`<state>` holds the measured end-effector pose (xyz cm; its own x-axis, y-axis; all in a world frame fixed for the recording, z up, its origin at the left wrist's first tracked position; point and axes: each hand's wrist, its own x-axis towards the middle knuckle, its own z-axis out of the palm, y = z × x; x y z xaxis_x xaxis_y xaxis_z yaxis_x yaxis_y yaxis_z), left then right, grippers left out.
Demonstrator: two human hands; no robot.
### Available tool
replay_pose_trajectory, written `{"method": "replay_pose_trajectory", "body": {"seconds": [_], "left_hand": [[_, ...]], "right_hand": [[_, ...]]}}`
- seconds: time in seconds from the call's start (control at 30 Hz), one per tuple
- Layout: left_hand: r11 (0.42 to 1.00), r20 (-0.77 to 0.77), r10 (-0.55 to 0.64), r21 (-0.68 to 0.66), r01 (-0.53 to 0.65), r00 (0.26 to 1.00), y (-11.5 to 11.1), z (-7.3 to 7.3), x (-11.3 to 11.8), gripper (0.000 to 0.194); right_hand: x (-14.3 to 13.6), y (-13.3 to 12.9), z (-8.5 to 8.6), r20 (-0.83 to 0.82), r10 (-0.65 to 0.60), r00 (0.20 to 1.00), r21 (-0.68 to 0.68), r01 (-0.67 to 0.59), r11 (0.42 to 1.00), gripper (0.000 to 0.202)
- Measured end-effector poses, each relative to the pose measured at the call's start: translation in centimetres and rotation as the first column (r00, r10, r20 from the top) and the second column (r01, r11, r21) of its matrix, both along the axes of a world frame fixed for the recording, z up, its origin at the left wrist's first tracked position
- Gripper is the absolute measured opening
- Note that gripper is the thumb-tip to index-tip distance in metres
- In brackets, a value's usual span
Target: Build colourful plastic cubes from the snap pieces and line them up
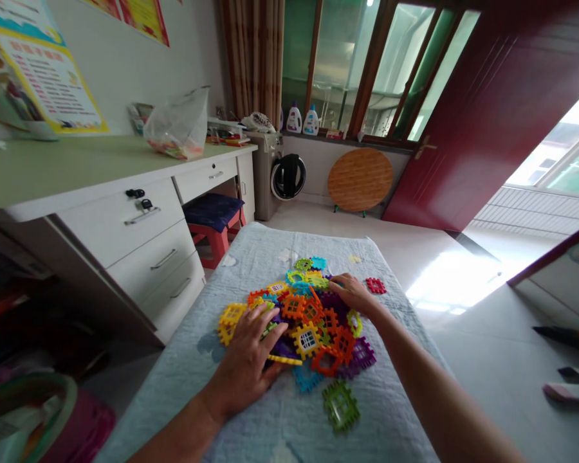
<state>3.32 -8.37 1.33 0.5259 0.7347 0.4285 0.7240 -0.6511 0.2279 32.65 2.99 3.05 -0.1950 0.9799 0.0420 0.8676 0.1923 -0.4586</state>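
Observation:
A heap of colourful interlocking plastic pieces, with an orange piece (326, 361) at its front, lies on a cloth-covered table (183, 392). My left hand (251, 341) rests on the heap's left side with its fingers spread, beside yellow pieces (232, 315). At the back right of the heap, my right hand (351, 292) touches the pieces; its fingertips are partly hidden among them. Apart from the heap, a green piece (341, 406) lies near the front and a red piece (376, 285) at the right. A yellow-framed piece (306, 339) sits between the hands.
A desk (101, 161) with drawers stands at the left, bearing a plastic bag (178, 128). A red stool (215, 241) is beside it. Farther back are a washing machine (265, 183), a round wooden board (360, 179) and a red door (468, 122).

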Motion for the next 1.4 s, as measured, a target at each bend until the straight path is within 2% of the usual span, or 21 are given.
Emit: {"method": "replay_pose_trajectory", "body": {"seconds": [0.13, 0.23, 0.3, 0.43, 0.5, 0.57, 0.63, 0.73, 0.83, 1.0, 1.1, 1.17, 1.23, 1.27, 1.3, 1.33, 1.37, 1.4], "left_hand": [[0.998, 0.037, 0.046, -0.036, -0.044, 0.998, 0.3, -0.1, -0.2, 0.050], [0.997, 0.080, 0.080, -0.026, -0.078, 0.994, 0.4, -0.1, -0.3, 0.054], [0.992, 0.105, 0.122, -0.007, -0.122, 0.987, 0.5, 0.0, -0.4, 0.054], [0.982, 0.129, 0.189, 0.001, -0.191, 0.974, 0.7, 0.2, -0.5, 0.055], [0.977, 0.128, 0.212, -0.003, -0.214, 0.969, 0.8, 0.1, -0.7, 0.059], [0.969, 0.119, 0.246, -0.018, -0.246, 0.962, 0.9, -0.2, -0.8, 0.066], [0.953, 0.109, 0.302, -0.049, -0.299, 0.947, 1.0, -0.7, -0.9, 0.071], [0.921, 0.100, 0.384, -0.109, -0.374, 0.918, 1.4, -1.5, -1.1, 0.076], [0.914, 0.100, 0.396, -0.138, -0.381, 0.913, 1.8, -1.9, -1.3, 0.077], [0.944, 0.167, 0.317, -0.156, -0.292, 0.934, 2.2, -1.2, -1.7, 0.073], [0.960, 0.240, 0.252, -0.188, -0.210, 0.937, 2.1, -0.5, -2.0, 0.070], [0.964, 0.297, 0.216, -0.219, -0.154, 0.930, 2.0, -0.1, -2.1, 0.066], [0.962, 0.359, 0.199, -0.248, -0.112, 0.912, 2.0, 0.1, -2.2, 0.059], [0.961, 0.388, 0.197, -0.260, -0.098, 0.900, 1.9, 0.2, -2.3, 0.056], [0.959, 0.414, 0.200, -0.267, -0.091, 0.888, 1.9, 0.2, -2.3, 0.052], [0.958, 0.433, 0.206, -0.272, -0.091, 0.878, 1.9, 0.2, -2.4, 0.050], [0.957, 0.444, 0.215, -0.274, -0.097, 0.870, 2.0, 0.2, -2.4, 0.047], [0.956, 0.449, 0.225, -0.274, -0.107, 0.865, 2.1, 0.1, -2.5, 0.045]], "right_hand": [[-1.0, -3.2, 1.0, -0.046, 0.188, 0.981, -0.021, -0.189, 0.982, 0.040], [-1.3, -3.3, 2.0, -0.057, 0.247, 0.967, -0.092, -0.252, 0.963, 0.047], [-1.5, -1.5, 2.5, -0.039, 0.182, 0.983, -0.100, -0.185, 0.978, 0.046], [-2.8, 4.0, 2.3, 0.025, -0.066, 0.998, -0.020, 0.066, 0.998, 0.041], [-3.8, 6.4, 1.8, 0.042, -0.142, 0.989, -0.006, 0.143, 0.990, 0.054], [-4.9, 7.9, 1.1, 0.073, -0.145, 0.987, -0.046, 0.148, 0.988, 0.065], [-5.9, 8.5, 0.5, 0.096, -0.088, 0.991, -0.091, 0.097, 0.991, 0.065], [-7.1, 7.9, 0.1, 0.108, 0.024, 0.994, -0.129, -0.010, 0.992, 0.055], [-7.8, 5.9, 0.6, 0.114, 0.148, 0.982, -0.169, -0.128, 0.977, 0.048], [-6.9, 1.6, 3.5, 0.042, 0.435, 0.900, -0.135, -0.426, 0.895, 0.045], [-4.3, 0.1, 5.1, -0.129, 0.463, 0.877, -0.118, -0.478, 0.871, 0.044], [-1.6, -0.1, 5.3, -0.227, 0.367, 0.902, -0.127, -0.401, 0.907, 0.039], [1.6, 0.3, 4.5, -0.242, 0.145, 0.959, -0.126, -0.179, 0.976, 0.037], [3.2, 0.6, 3.8, -0.179, 0.003, 0.984, -0.093, -0.020, 0.995, 0.036], [4.6, 0.7, 3.0, -0.088, -0.152, 0.984, -0.042, 0.149, 0.988, 0.036], [5.8, 0.8, 2.1, 0.002, -0.303, 0.953, 0.011, 0.303, 0.953, 0.039], [6.7, 0.7, 1.2, 0.086, -0.408, 0.909, 0.032, 0.407, 0.913, 0.043], [7.3, 0.5, 0.3, 0.113, -0.444, 0.889, 0.033, 0.443, 0.896, 0.045]]}}
